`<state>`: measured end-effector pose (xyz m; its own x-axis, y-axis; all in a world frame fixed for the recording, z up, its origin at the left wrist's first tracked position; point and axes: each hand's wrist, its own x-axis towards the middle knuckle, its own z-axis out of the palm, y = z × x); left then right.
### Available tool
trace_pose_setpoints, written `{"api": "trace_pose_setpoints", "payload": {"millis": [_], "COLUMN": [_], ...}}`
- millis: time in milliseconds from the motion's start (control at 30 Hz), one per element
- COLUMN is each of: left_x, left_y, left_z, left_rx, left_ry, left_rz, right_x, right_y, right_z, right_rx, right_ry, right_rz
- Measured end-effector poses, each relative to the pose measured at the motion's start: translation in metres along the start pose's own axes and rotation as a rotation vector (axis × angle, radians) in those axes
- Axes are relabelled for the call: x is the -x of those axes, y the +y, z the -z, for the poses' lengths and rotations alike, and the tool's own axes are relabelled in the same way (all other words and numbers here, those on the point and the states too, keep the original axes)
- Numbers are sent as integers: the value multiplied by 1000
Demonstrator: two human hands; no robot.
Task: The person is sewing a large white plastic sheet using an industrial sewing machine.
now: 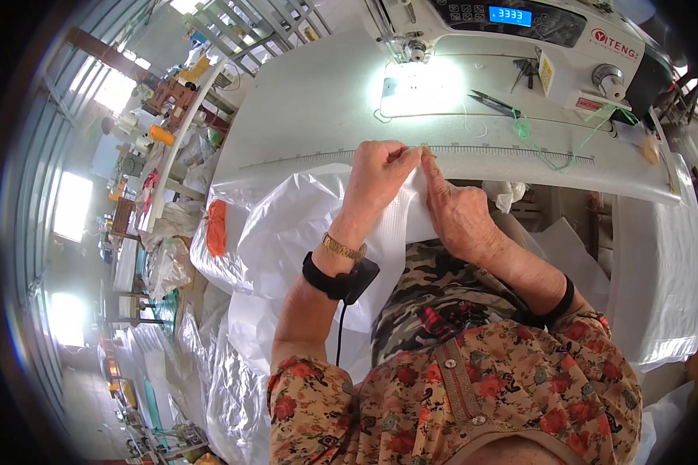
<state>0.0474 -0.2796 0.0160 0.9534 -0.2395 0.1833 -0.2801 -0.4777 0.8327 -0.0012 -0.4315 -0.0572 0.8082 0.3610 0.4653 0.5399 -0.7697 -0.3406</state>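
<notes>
At the front edge of the sewing table, my left hand (374,177) and my right hand (464,221) meet with fingertips pressed together. Between them they pinch the top edge of a white woven plastic sheet (395,225). My right forefinger lies straight along that edge, while the left fingers are curled over it. The sheet drapes down over my lap and spreads out to the left, shiny and creased. Just beyond my hands lies a ruler scale (488,149) on the tabletop. Farther back is the lit needle area of a white sewing machine (512,48).
Dark pointed thread snips (492,102) and loose green thread (549,155) lie on the table (287,116) right of the needle. An orange bundle (216,229) rests on white plastic at the left. White sacking (659,271) hangs at the right. Another cluttered workbench (174,147) stands farther left.
</notes>
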Motion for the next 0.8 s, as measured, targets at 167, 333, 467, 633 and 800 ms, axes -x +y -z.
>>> {"api": "trace_pose_setpoints", "payload": {"millis": [167, 333, 467, 633, 800], "left_x": [-11, -13, -10, -13, -47], "left_y": [-6, -3, 10, 30, 63], "left_z": [3, 5, 4, 6, 26], "left_rx": [-128, -129, -49, -91, -173], "left_ry": [10, -37, -67, -101, -75], "left_rz": [-141, -218, -239, -310, -504], "right_x": [12, 18, -13, -37, -53], "right_y": [6, 16, 34, 33, 15], "right_z": [-8, 3, 14, 23, 59], "right_rx": [-115, -291, -595, -1206, -1107], "right_ry": [124, -68, 215, -41, 187], "right_rz": [-24, -140, -69, -154, -164]}}
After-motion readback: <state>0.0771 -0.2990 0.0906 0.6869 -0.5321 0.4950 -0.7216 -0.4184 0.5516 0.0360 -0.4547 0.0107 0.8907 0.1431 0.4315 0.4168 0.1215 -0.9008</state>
